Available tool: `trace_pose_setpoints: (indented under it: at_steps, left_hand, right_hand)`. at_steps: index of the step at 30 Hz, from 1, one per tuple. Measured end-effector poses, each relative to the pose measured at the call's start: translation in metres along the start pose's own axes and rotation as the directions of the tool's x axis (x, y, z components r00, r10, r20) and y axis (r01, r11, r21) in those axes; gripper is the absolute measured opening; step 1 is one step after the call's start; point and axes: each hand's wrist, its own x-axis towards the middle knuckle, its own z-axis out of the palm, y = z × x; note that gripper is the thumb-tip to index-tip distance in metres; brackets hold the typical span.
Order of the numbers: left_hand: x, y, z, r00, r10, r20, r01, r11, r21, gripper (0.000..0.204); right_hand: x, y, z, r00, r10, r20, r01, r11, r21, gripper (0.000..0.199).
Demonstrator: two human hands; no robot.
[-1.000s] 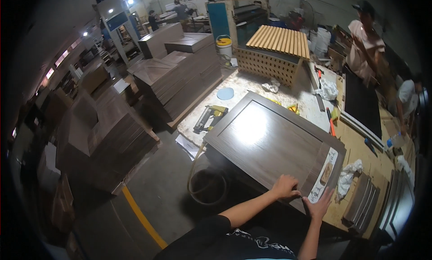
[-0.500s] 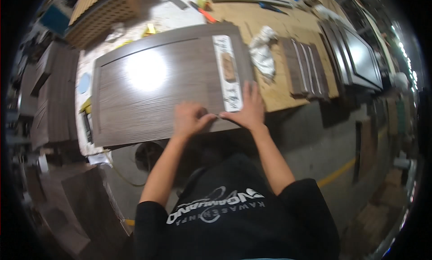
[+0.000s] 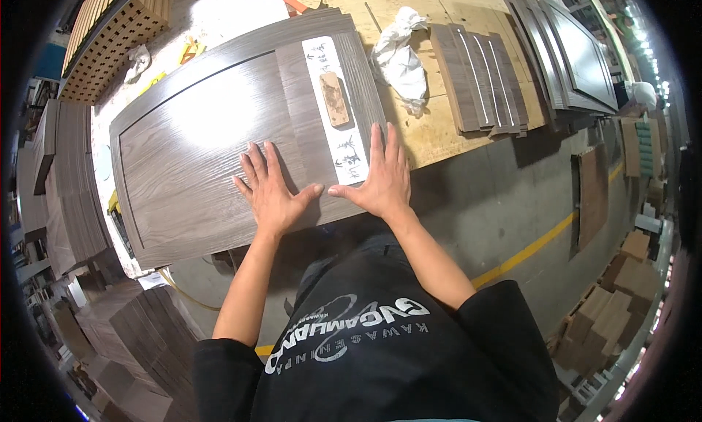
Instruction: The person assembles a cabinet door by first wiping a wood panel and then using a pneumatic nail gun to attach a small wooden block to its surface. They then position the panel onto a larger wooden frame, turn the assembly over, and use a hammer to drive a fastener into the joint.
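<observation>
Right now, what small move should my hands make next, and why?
Perhaps reach your right hand toward the wooden block: that hand looks empty, close to the white strip under the block, while your left hand is spread on the panel.

Okay, so the left hand (image 3: 276, 199) isn't curled anymore, its fingers are fanned out over the wood panel (image 3: 212, 151), and its thumb's slipped slightly apart from the right hand (image 3: 384, 184).
</observation>
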Motion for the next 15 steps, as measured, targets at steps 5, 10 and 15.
trace_pose_setpoints:
  at_steps: [5,10,15]
  left_hand:
    - [0.007,0.012,-0.001,0.996,-0.07,0.045,0.071,0.998,0.001,0.126]
    - [0.015,0.022,-0.001,0.981,-0.138,0.139,0.142,0.99,-0.014,0.127]
    - [0.017,0.024,0.0,0.981,-0.144,0.131,0.148,0.989,-0.022,0.127]
  right_hand:
    - [0.004,-0.001,-0.005,0.998,-0.001,0.062,0.0,1.0,0.01,0.13]
    - [0.006,0.001,0.002,0.999,0.005,0.031,-0.005,1.0,-0.001,0.127]
    - [0.005,-0.001,0.002,0.997,0.034,0.069,-0.034,0.999,-0.004,0.125]
